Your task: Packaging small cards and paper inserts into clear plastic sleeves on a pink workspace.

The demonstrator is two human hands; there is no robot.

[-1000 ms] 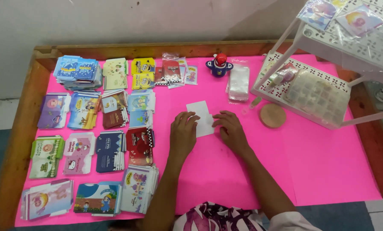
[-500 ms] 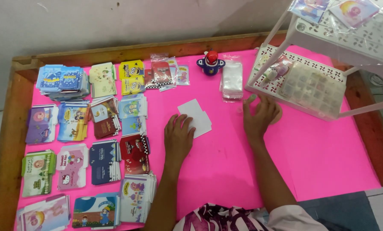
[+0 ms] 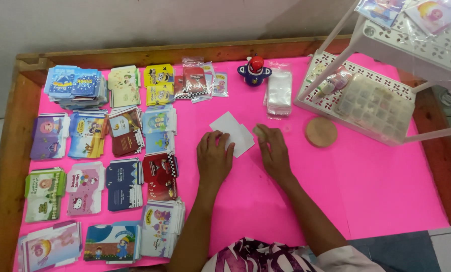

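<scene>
A white folded card point(image 3: 234, 132) lies on the pink table cover point(image 3: 376, 191) in the middle. My left hand point(image 3: 214, 157) lies flat with its fingertips pressing the card's left edge. My right hand point(image 3: 275, 152) sits just right of the card, fingers curled around a small pale object point(image 3: 259, 132) at its fingertips; what that object is cannot be made out. The two hands are about a hand's width apart.
Several stacks of colourful printed envelopes point(image 3: 119, 171) fill the left half. A pile of clear plastic sleeves point(image 3: 279, 93) and a small blue and red toy point(image 3: 254, 70) stand at the back. A round wooden disc point(image 3: 321, 132) lies beside a white perforated rack point(image 3: 336, 103). A wooden rim point(image 3: 8, 166) surrounds the table.
My right hand reached out toward the rack and the plastic sleeves, then came back beside the card with a small pale object. My left hand stayed on the card.
</scene>
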